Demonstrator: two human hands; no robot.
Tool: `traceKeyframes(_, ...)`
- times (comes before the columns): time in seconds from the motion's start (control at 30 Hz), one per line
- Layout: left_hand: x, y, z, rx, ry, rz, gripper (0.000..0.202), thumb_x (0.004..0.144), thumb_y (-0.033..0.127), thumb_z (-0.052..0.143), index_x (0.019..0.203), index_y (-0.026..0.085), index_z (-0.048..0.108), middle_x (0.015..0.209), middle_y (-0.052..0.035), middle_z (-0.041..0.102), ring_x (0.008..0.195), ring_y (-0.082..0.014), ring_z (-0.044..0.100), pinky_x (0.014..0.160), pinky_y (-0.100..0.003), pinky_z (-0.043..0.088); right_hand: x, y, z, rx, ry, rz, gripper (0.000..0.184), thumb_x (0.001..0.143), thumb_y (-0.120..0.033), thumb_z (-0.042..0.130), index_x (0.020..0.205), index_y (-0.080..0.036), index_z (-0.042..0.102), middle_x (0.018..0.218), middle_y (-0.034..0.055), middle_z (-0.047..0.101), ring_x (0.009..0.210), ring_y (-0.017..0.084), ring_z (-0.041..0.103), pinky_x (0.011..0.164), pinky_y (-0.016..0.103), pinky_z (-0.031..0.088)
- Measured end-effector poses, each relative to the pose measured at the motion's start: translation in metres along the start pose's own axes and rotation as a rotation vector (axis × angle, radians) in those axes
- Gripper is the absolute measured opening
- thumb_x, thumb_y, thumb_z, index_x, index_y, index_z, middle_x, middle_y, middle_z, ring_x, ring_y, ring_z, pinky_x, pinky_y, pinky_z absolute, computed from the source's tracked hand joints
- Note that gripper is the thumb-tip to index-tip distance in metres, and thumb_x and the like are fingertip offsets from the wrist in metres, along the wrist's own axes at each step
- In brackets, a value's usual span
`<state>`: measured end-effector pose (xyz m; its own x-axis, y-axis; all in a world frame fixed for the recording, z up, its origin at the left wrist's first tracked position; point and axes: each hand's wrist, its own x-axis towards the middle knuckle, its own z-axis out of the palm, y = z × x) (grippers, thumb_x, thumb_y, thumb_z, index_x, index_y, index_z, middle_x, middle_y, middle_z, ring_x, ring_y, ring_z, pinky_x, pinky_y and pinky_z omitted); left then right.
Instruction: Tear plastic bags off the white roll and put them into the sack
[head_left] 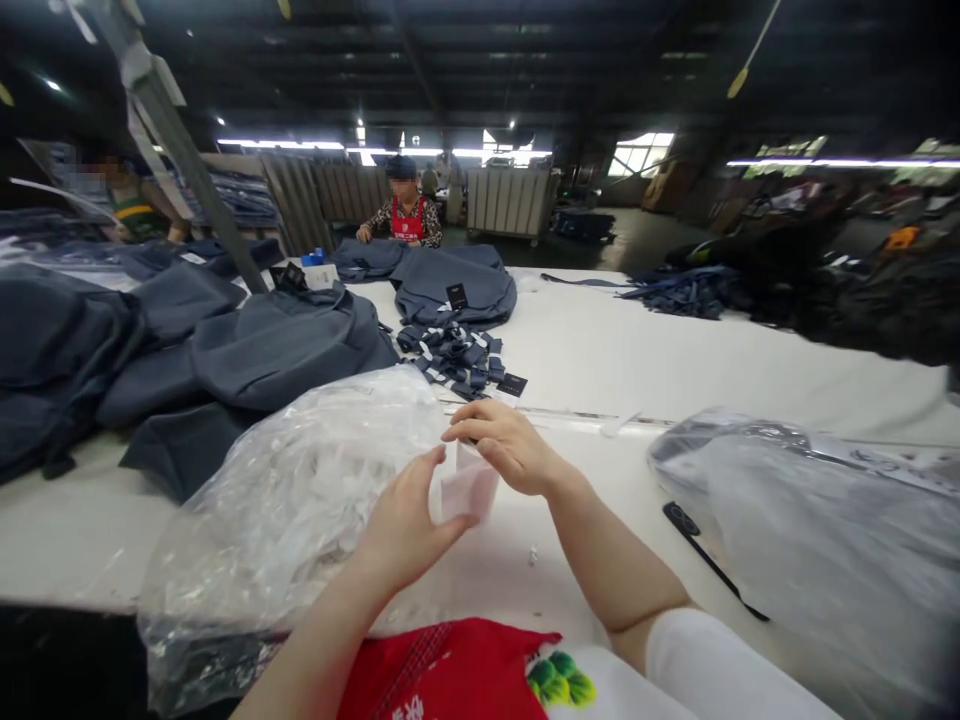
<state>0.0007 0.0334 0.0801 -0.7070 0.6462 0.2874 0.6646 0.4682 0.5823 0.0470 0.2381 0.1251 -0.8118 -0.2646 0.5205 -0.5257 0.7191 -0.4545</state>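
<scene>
My left hand (pixel 405 520) and my right hand (pixel 506 445) meet over the white table (pixel 637 350), both pinching a small clear plastic bag (pixel 469 485) between them. The left thumb and fingers grip its lower left side. The right fingers curl over its top edge. Just left of the hands lies a large crumpled clear plastic bag (pixel 292 500) of small pale items.
Dark blue garments (pixel 225 350) are heaped on the left, with small blue pieces and black tags (pixel 457 360) ahead. A plastic-wrapped bundle (pixel 817 530) and a black strip (pixel 705 555) lie on the right. A person in a red apron (pixel 405 215) works at the far end.
</scene>
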Motion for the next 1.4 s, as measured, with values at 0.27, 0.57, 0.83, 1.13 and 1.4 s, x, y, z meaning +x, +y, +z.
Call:
traceKeyframes(0.27, 0.005, -0.010, 0.010, -0.274, 0.122, 0.002, 0.016, 0.078, 0.022, 0.055, 0.074, 0.023, 0.071, 0.072, 0.0017, 0.072, 0.069, -0.0153, 0.065, 0.068, -0.027, 0.048, -0.032, -0.035, -0.009, -0.081, 0.444, 0.052, 0.047, 0.095, -0.061, 0.043, 0.099, -0.020, 0.065, 0.098, 0.0122, 0.064, 0.092, 0.025, 0.061, 0.082, 0.041, 0.050)
traceKeyframes(0.57, 0.000, 0.000, 0.034, -0.566, -0.003, -0.068, 0.032, 0.076, 0.044, 0.068, 0.058, 0.018, 0.062, 0.053, 0.0036, 0.057, 0.053, -0.0107, 0.049, 0.055, -0.023, 0.039, -0.071, -0.028, 0.044, 0.028, 0.170, 0.226, 0.032, 0.086, -0.043, 0.068, 0.107, -0.020, 0.059, 0.085, 0.0046, 0.070, 0.068, 0.015, 0.064, 0.062, 0.027, 0.051)
traceKeyframes(0.83, -0.002, -0.020, 0.013, -0.364, -0.018, 0.050, 0.032, 0.082, 0.037, 0.061, 0.056, 0.020, 0.055, 0.053, 0.0046, 0.054, 0.053, -0.0103, 0.048, 0.055, -0.022, 0.038, -0.091, 0.005, 0.015, 0.191, 0.276, 0.378, 0.019, 0.094, -0.033, 0.056, 0.083, -0.019, 0.060, 0.076, 0.0038, 0.064, 0.068, 0.015, 0.059, 0.063, 0.028, 0.049)
traceKeyframes(1.13, -0.001, -0.032, 0.016, -0.331, -0.095, 0.065, 0.022, 0.086, 0.030, 0.055, 0.068, 0.020, 0.062, 0.066, 0.0023, 0.060, 0.064, -0.0132, 0.055, 0.063, -0.024, 0.041, -0.091, 0.012, 0.006, 0.483, 0.237, 0.537, 0.036, 0.088, -0.052, 0.061, 0.090, -0.016, 0.063, 0.076, 0.0045, 0.066, 0.064, 0.014, 0.061, 0.061, 0.027, 0.052)
traceKeyframes(1.4, 0.001, -0.016, 0.024, -0.362, -0.208, 0.112, 0.028, 0.086, 0.035, 0.058, 0.063, 0.020, 0.055, 0.063, 0.0038, 0.055, 0.063, -0.0122, 0.051, 0.062, -0.024, 0.037, -0.070, -0.015, 0.030, 0.305, 0.170, 0.474, 0.027, 0.093, -0.035, 0.057, 0.073, -0.018, 0.061, 0.065, 0.0015, 0.063, 0.060, 0.013, 0.059, 0.057, 0.025, 0.046)
